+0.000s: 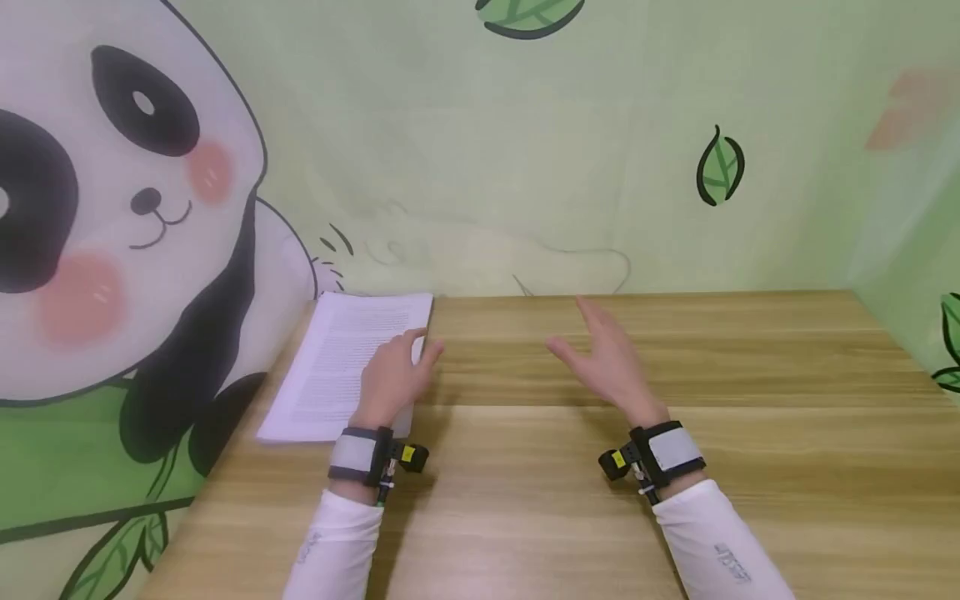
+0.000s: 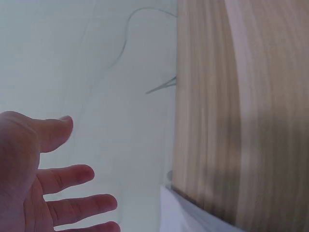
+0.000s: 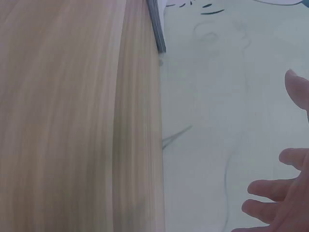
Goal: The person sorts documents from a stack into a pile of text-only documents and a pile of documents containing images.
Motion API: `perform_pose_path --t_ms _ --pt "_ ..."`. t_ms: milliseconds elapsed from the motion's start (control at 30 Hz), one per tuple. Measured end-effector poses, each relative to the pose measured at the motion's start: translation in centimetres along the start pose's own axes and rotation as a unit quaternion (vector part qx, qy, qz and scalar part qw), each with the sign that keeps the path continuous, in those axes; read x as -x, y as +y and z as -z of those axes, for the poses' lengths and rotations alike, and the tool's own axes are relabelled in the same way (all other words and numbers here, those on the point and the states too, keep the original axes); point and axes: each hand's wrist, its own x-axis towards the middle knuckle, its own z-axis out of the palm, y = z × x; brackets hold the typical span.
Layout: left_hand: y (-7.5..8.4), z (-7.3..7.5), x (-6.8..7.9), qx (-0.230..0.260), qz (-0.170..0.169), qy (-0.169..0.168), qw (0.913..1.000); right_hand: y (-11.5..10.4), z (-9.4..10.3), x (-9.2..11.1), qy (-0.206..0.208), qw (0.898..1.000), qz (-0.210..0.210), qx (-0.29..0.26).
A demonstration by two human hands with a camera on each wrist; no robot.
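A stack of white printed paper (image 1: 330,367) lies on the left part of the wooden table, and its corner (image 2: 181,215) shows at the bottom of the left wrist view. Over the stack's right side is my left hand (image 1: 393,375), thumb apart from the loosely bent fingers (image 2: 82,208), holding nothing. My right hand (image 1: 611,362) hovers over the table's middle, its thumb spread away from the extended fingers (image 3: 270,189), with nothing in it. In the right wrist view the stack's edge (image 3: 157,26) appears at the top.
The wooden table (image 1: 510,500) runs back to a pale green backdrop (image 1: 525,167) printed with leaves and a large panda (image 1: 150,208) on the left. Each wrist wears a strap with a small black camera (image 1: 411,457).
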Motion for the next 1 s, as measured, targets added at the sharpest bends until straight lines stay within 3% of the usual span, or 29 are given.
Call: perform_pose_path --t_ms 167,567,1000 --pt "-1.3 1.5 -0.4 0.009 0.02 0.006 0.9997 -1.8 -1.2 -0.6 0.005 1.0 0.01 -0.015" --pt "-6.7 4.3 -0.3 0.015 0.089 0.0 0.9959 -4.0 -4.1 0.0 -0.029 0.996 0.018 -0.082" --pt "-12.4 4.5 0.5 0.024 0.144 -0.056 0.9877 -4.9 -6.2 0.5 -0.061 0.982 -0.028 -0.179"
